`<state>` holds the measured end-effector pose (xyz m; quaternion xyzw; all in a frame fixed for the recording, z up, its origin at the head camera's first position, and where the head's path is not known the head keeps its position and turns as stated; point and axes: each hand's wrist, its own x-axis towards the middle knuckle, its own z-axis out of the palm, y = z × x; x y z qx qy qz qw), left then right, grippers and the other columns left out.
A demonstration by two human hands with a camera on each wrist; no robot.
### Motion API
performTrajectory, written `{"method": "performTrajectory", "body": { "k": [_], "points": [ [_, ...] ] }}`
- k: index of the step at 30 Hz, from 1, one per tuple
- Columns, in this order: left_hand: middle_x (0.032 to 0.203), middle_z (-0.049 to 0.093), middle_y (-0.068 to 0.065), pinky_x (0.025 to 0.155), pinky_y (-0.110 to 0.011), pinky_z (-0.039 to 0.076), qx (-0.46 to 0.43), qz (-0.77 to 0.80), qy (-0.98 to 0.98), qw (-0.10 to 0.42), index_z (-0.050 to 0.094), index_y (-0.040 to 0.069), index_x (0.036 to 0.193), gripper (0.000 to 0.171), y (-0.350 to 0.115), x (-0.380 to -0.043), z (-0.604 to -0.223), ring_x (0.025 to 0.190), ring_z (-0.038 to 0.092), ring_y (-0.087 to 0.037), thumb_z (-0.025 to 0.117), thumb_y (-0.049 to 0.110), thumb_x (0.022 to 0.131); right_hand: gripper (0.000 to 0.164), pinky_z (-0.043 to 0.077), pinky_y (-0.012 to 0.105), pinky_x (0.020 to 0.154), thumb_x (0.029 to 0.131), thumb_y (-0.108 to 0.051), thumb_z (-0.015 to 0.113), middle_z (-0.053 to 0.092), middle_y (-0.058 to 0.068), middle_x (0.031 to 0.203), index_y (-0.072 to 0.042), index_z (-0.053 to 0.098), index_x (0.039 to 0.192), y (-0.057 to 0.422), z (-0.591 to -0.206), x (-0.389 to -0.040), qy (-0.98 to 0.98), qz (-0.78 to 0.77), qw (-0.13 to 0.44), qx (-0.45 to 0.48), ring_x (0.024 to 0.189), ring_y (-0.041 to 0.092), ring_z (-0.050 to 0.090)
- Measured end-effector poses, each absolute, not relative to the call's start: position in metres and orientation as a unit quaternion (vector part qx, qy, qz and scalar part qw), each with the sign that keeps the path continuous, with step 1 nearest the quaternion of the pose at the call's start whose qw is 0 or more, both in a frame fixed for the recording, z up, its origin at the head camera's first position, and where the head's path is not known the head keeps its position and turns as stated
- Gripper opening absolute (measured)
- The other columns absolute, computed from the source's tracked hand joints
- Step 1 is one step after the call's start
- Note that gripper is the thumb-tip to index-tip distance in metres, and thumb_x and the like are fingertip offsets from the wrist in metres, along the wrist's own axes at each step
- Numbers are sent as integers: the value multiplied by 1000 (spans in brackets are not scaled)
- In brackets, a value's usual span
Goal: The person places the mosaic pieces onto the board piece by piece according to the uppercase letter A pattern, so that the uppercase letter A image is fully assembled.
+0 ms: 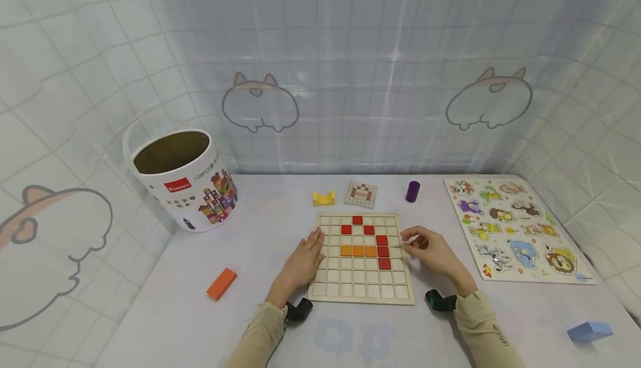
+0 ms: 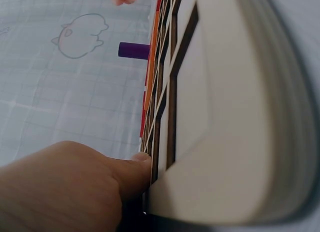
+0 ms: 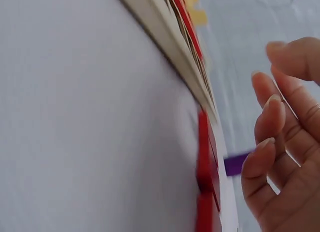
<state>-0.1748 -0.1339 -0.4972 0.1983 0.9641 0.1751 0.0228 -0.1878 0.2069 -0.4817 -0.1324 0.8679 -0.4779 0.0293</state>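
Observation:
A wooden grid board (image 1: 360, 298) lies in front of me, with several red tiles (image 1: 383, 251) and three orange tiles (image 1: 358, 251) in its squares. My left hand (image 1: 302, 262) rests along the board's left edge, fingers extended. In the left wrist view, its thumb touches the rim. Beside the right edge hovers my right hand (image 1: 434, 252), its fingers loosely bent. Nothing shows between thumb and fingers in the right wrist view. That view also has red pieces (image 3: 204, 164) on the table by the board; in the head view the hand hides them.
Behind the board lie a pattern card (image 1: 360, 194), a yellow block (image 1: 324, 199) and a purple cylinder (image 1: 413, 191). A white bucket (image 1: 200, 190) and an orange block (image 1: 222, 284) are at left. An animal puzzle (image 1: 521, 229) and a blue block (image 1: 589, 332) are at right.

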Motion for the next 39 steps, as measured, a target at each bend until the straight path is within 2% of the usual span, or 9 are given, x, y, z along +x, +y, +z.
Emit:
{"method": "performTrajectory", "body": {
  "k": [4, 7, 11, 14, 20, 23, 29, 35, 39],
  "points": [
    [159, 25, -20, 118, -52, 26, 200, 175, 964, 22, 30, -7, 148, 53, -134, -174, -494, 146, 27, -36, 44, 18, 103, 28, 45, 21, 60, 88, -15, 70, 64, 8, 91, -5, 65, 114, 222, -483, -191, 881, -461, 6, -107, 71, 8, 52],
    [159, 25, -20, 119, -52, 25, 202, 176, 963, 23, 30, -7, 148, 53, -133, -173, -492, 146, 27, -36, 43, 18, 103, 31, 47, 19, 70, 90, -18, 68, 66, 10, 103, -6, 63, 118, 232, -490, -194, 884, -458, 4, -92, 81, 10, 54],
    [159, 24, -21, 119, -52, 25, 205, 176, 963, 24, 30, -7, 148, 53, -134, -174, -492, 147, 26, -36, 43, 18, 103, 33, 48, 16, 72, 91, -17, 68, 65, 15, 109, -3, 61, 120, 240, -499, -197, 877, -473, 5, -87, 84, 7, 55],
    [159, 24, -21, 119, -53, 25, 205, 176, 963, 24, 30, -8, 148, 53, -134, -175, -493, 147, 26, -37, 43, 17, 103, 35, 47, 16, 70, 88, -16, 71, 65, 14, 107, -2, 60, 119, 240, -501, -198, 883, -460, 4, -94, 83, 6, 54],
    [159, 23, -22, 119, -53, 25, 204, 180, 962, 27, 28, -8, 149, 54, -135, -174, -494, 147, 25, -37, 42, 17, 103, 41, 46, 18, 72, 81, -20, 78, 64, 8, 104, -6, 61, 116, 235, -502, -199, 903, -417, 9, -100, 87, 14, 53],
    [158, 24, -22, 118, -54, 25, 204, 183, 961, 26, 29, -8, 148, 53, -135, -174, -494, 146, 25, -38, 42, 16, 103, 40, 45, 17, 71, 80, -17, 79, 65, 7, 103, -6, 62, 114, 234, -504, -199, 905, -415, 3, -99, 86, 12, 53],
    [159, 24, -21, 118, -53, 25, 202, 181, 962, 30, 29, -8, 148, 53, -134, -174, -494, 147, 25, -37, 42, 17, 103, 31, 47, 18, 68, 79, -8, 77, 67, 9, 95, -4, 64, 107, 232, -507, -199, 905, -411, -30, -108, 81, 11, 55],
    [159, 24, -21, 118, -53, 25, 204, 180, 962, 30, 29, -8, 148, 53, -133, -175, -494, 147, 25, -37, 42, 17, 103, 29, 44, 18, 64, 80, -9, 77, 64, 7, 90, -5, 63, 106, 234, -506, -200, 907, -408, -34, -97, 76, 10, 52],
    [159, 23, -21, 119, -52, 25, 206, 173, 963, 28, 28, -7, 149, 53, -135, -174, -495, 147, 25, -37, 42, 18, 103, 31, 42, 17, 64, 81, -10, 76, 64, 9, 94, -4, 62, 109, 235, -504, -201, 904, -418, -36, -80, 76, 10, 49]
  ]
}}
